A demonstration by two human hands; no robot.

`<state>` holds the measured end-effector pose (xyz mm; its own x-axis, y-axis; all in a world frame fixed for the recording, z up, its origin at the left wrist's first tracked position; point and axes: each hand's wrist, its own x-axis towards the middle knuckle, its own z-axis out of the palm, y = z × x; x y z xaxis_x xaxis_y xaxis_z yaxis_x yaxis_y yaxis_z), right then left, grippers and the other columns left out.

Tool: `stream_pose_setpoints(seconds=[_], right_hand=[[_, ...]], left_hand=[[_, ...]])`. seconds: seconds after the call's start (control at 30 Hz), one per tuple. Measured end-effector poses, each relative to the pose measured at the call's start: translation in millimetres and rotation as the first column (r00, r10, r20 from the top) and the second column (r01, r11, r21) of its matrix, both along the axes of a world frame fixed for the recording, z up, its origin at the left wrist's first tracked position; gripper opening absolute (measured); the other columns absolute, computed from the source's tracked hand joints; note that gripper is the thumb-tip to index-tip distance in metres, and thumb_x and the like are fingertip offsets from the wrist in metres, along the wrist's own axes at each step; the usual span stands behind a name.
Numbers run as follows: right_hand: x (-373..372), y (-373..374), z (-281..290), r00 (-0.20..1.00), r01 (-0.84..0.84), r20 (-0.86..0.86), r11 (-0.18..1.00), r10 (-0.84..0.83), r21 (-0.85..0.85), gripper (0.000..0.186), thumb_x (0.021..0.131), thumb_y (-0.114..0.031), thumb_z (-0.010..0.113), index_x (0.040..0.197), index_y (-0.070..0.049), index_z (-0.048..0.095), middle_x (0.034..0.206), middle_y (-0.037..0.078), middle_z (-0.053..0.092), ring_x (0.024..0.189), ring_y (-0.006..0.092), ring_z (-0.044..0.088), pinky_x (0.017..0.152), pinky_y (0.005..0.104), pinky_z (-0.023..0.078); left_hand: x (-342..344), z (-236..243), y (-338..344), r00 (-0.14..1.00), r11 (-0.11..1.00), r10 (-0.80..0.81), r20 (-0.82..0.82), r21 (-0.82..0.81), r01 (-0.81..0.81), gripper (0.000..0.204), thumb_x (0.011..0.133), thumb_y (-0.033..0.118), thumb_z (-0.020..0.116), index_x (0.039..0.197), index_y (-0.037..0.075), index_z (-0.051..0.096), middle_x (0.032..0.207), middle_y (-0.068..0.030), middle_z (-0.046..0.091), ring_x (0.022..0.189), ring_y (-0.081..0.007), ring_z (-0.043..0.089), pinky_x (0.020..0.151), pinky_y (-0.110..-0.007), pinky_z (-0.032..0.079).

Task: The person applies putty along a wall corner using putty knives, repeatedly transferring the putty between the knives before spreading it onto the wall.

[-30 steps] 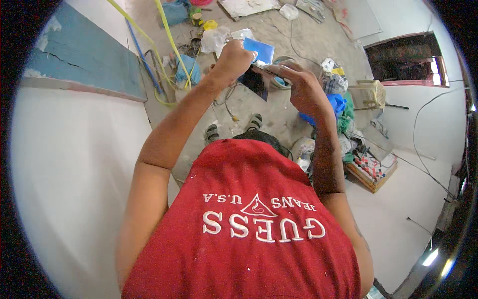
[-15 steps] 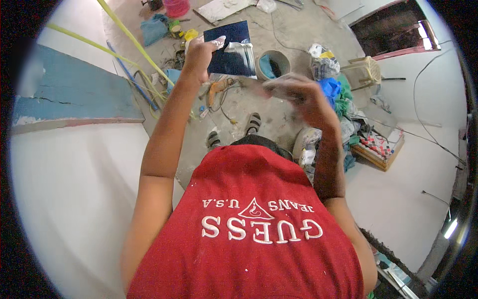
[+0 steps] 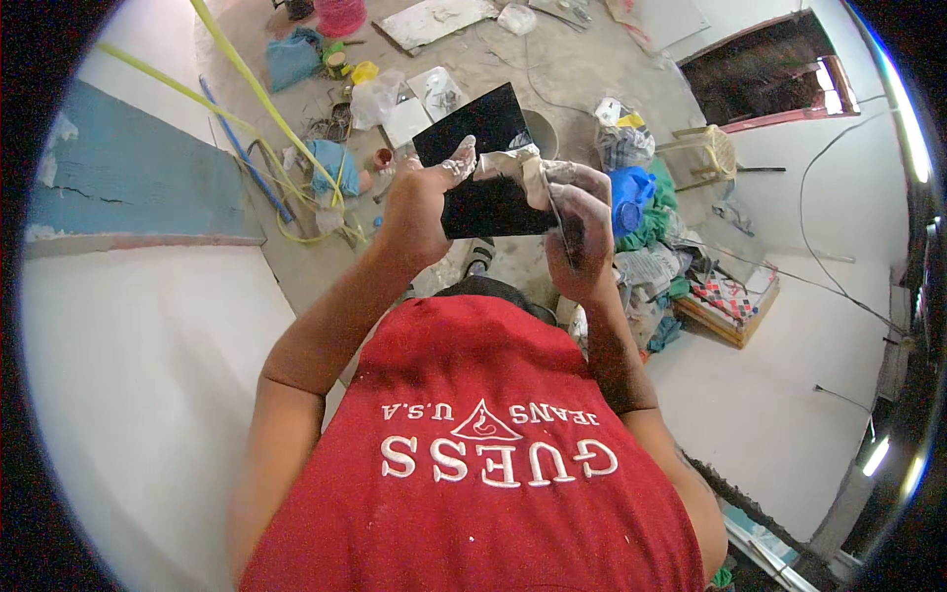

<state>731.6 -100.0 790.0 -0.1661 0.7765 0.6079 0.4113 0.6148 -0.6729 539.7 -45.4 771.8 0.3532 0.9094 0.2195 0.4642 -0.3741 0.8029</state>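
My left hand (image 3: 419, 209) grips a dark, smooth rectangular plate (image 3: 483, 213) by its left edge, thumb lying over the top face. Wet white paste (image 3: 515, 166) is spread in a lump across the plate's middle and right side. At the right edge is my right hand (image 3: 584, 217), its fingers curled and coated with white. A thin, dark edge shows along that palm; whether it is a blade in the hand I cannot tell. White smears also cover my left thumb. Beyond the plate, a grey bucket (image 3: 544, 130) is partly hidden by it.
Yellow hose (image 3: 242, 74) runs down on the left beside a blue-and-white wall. On the right are a blue plastic container (image 3: 629, 197), green cloth, bags, a beige plastic chair (image 3: 712, 153) and a shallow box (image 3: 732, 306). Boards, cloth and a cable lie farther out on the floor.
The plate has come nearer to my body and tilted. My right hand, blurred and apart from it before, is now at its right edge by the paste.
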Motion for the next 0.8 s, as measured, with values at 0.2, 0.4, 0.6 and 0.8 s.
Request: stream_pose_setpoints(seconds=[0.2,0.4,0.6,0.8], right_hand=[[26,-3,-62,0.967,0.063,0.253,0.98,-0.013,-0.187,0.056,0.065,0.014,0.054,0.116,-0.009,0.049,0.114,0.018,0.043,0.106,0.0342,0.048,0.09,0.0386,0.041],[83,12,-95,0.993,0.08,0.118,0.702,0.005,-0.708,0.063,0.062,0.02,0.044,0.117,-0.01,0.052,0.109,0.011,0.055,0.106,0.0205,0.05,0.091,0.0317,0.039],[86,44,-16,0.983,0.163,0.164,0.795,-0.081,-0.584,0.072,0.052,0.021,0.039,0.116,-0.009,0.055,0.109,0.008,0.058,0.104,0.0183,0.053,0.089,0.0309,0.042],[27,55,-24,0.871,0.102,0.467,0.871,0.156,-0.481,0.059,0.061,0.016,0.041,0.114,-0.007,0.055,0.112,0.018,0.055,0.105,0.0358,0.052,0.089,0.0374,0.042]], left_hand=[[13,8,4,0.426,0.425,0.652,0.627,-0.768,0.479,0.016,0.088,0.012,0.052,0.096,0.0,0.058,0.089,-0.0086,0.063,0.075,-0.0184,0.063,0.067,-0.03,0.052],[9,3,18,0.59,0.679,0.434,0.681,-0.678,0.282,0.014,0.085,0.01,0.054,0.095,0.001,0.056,0.085,-0.0075,0.062,0.072,-0.0175,0.063,0.061,-0.03,0.053],[15,-54,58,0.701,0.431,0.536,0.471,-0.866,0.253,0.019,0.085,0.014,0.046,0.093,0.0,0.056,0.08,-0.0101,0.06,0.065,-0.0207,0.062,0.058,-0.034,0.051],[30,-90,75,0.889,0.533,0.321,0.327,-0.838,0.116,0.019,0.087,0.015,0.046,0.09,0.0,0.057,0.079,-0.0107,0.062,0.067,-0.0201,0.063,0.058,-0.035,0.051]])
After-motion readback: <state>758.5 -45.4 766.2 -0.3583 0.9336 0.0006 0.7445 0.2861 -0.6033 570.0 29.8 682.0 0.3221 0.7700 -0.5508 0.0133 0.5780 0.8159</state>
